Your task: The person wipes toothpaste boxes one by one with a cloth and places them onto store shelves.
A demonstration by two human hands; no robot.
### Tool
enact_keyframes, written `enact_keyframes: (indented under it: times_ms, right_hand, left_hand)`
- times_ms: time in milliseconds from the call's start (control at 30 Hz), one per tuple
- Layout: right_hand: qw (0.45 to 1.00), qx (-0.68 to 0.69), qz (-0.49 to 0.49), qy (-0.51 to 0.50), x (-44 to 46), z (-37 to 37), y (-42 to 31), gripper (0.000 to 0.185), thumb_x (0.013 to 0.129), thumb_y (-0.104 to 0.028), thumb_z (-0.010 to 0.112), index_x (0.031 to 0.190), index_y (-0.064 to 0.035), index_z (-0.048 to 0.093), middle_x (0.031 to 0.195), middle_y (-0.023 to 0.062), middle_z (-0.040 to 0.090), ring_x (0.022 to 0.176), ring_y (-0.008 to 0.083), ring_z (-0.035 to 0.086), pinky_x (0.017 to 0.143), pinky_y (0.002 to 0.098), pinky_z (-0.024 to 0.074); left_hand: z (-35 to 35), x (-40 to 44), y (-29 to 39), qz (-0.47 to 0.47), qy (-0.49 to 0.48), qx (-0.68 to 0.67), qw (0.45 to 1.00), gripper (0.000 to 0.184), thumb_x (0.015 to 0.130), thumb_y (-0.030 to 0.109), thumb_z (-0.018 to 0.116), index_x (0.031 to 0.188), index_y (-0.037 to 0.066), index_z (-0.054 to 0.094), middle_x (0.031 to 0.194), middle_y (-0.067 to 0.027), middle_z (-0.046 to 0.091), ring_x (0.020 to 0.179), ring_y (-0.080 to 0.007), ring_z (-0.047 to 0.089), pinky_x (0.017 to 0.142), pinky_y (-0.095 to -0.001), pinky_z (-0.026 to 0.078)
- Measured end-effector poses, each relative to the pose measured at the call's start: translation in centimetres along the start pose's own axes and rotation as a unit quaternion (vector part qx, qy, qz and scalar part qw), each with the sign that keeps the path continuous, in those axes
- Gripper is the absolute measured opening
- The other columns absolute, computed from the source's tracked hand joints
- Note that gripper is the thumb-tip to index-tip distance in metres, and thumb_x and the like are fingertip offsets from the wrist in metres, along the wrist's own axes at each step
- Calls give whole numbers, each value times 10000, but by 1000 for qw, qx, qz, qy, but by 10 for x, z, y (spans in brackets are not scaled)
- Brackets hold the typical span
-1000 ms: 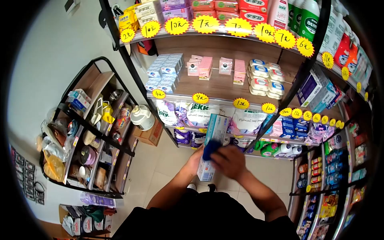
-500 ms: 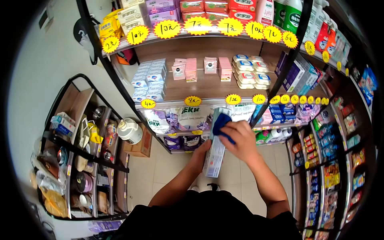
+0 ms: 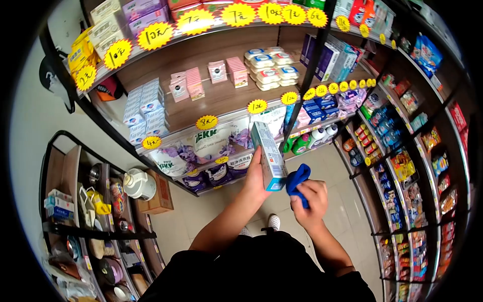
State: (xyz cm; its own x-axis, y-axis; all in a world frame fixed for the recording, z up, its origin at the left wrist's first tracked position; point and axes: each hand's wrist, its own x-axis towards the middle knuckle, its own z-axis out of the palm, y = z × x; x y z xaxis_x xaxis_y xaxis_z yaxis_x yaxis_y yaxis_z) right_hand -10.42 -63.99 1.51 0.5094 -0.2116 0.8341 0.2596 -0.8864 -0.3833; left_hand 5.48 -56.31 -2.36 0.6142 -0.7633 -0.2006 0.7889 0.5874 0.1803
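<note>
My left hand [image 3: 256, 177] grips a long, narrow carton [image 3: 270, 153] with a pale printed side and a teal end. The carton is held tilted in front of the shelf, its teal end toward me. A dark blue cloth [image 3: 299, 182] is bunched in my right hand [image 3: 311, 200], close beside the carton's lower end. Whether the cloth touches the carton there I cannot tell. Print on the box is too small to read.
Ahead stands a shelf unit [image 3: 201, 113] with soap boxes [image 3: 146, 108], small pink boxes [image 3: 195, 83] and wrapped white packs [image 3: 266, 75]. Detergent bags [image 3: 214, 143] fill a lower level. A cluttered rack [image 3: 100, 226] is at left, beside a white jug [image 3: 140, 184]. Snack shelves [image 3: 402, 166] line the right.
My right hand with the cloth has moved from the carton's upper part down to its lower end. The carton has turned, showing its teal end. The view has swung right.
</note>
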Motion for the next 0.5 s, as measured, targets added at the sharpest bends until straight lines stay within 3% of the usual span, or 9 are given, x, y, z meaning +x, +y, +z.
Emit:
enact_keyframes:
  times_ms: [133,267,333,400,467,500]
  right_hand:
    - [992,-109,-62,-11,9,-3,-2,396,693,-124,823,1079,-96,740,1076,77,662,853,262,596,703,356,513]
    - [988,-148,-45,-27,-5,-22,6,379,708,-139,822,1077,-104,741,1094,69,653,865,258,589,705,352,516]
    - [988,-119,-52,-81,-23,-34,14,367,720,-144,819,1078,-113,740,1091,64,647,871,254,584,704,349,518]
    - [989,-120,-43,-74,-30,-46,27,363,727,-151,818,1079,-115,739,1086,60,646,874,252,583,698,343,519]
    - [988,-135,-56,-47,-35,-64,40,364,725,-151,819,1078,-115,738,1081,58,645,879,249,584,692,339,519]
    - [989,-129,-67,-29,-30,-73,46,385,664,-83,819,1038,-72,730,1054,91,655,825,277,590,676,357,501]
  left_hand:
    - [3,2,-26,-85,-30,-8,996,429,1080,453,376,1220,124,615,1054,-115,711,925,-261,707,807,-430,593]
    - [14,20,-49,-75,53,66,994,449,1068,482,396,1225,118,609,1010,-102,692,858,-240,686,765,-390,586]
    - [4,37,-57,-81,22,68,994,454,1073,475,380,1202,105,609,989,-99,687,856,-235,684,749,-366,584]
    - [6,48,-72,-74,7,70,995,437,1074,458,389,1183,97,610,971,-92,682,840,-230,681,737,-353,582]
    - [17,48,-92,-86,2,88,992,483,1089,498,315,1263,118,558,1058,-84,655,893,-218,661,780,-384,575]
    - [21,49,-104,-96,-38,93,990,476,1084,501,339,1283,127,554,1077,-77,654,884,-206,657,790,-374,568]
